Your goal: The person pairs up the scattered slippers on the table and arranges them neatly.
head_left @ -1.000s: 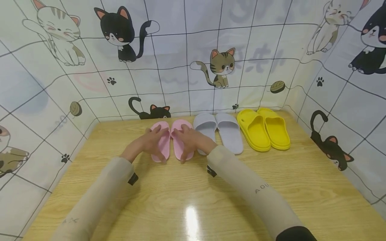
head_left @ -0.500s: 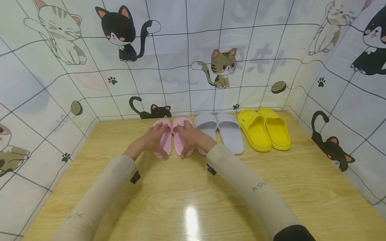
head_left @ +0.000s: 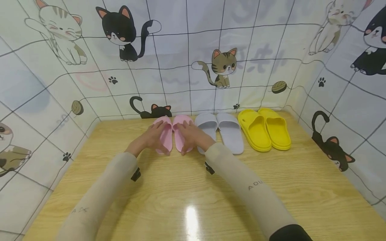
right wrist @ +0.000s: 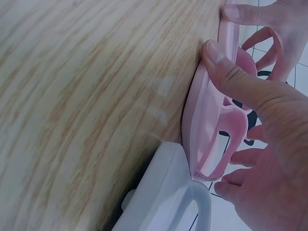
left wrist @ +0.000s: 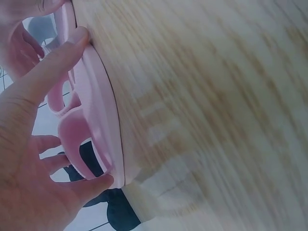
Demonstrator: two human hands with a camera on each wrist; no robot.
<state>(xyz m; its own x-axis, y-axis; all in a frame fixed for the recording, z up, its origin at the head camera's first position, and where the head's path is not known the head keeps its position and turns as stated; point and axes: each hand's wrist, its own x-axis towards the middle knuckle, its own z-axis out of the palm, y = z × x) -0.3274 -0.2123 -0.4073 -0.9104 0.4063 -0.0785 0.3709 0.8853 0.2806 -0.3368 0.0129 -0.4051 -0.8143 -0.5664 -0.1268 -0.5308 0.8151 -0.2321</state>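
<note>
Over the last sec both hands have slid the pink pair away from the person toward the back wall: the heels sat lower on the tabletop point(head_left: 193, 187) a sec ago and now the toes nearly meet the wall's base, roughly in line w/ the other pairs. Judging by that, the pink pair looks close to squared up w/ the row, only fine nudging left. The left hand point(head_left: 149, 140) lies over the left pink slipper point(head_left: 165, 137), thumb at its heel edge and fingers spread over the strap, a light grasping grip, as the left wrist view shows point(left wrist: 91, 115). The right hand point(head_left: 193, 138) does the same on the right pink slipper point(head_left: 180, 134), thumb on the near edge and fingers behind the strap in the right wrist view point(right wrist: 211, 120). The pink pair sits at about 12 o'clock from the person, soles touching the tabletop, the two just beside each other. At 1 o'clock is the grey pair point(head_left: 224, 132), touching the right pink slipper's side; at 2 o'clock the yellow pair point(head_left: 265, 129). No containers in view; nothing holds anything but the tabletop.
</note>
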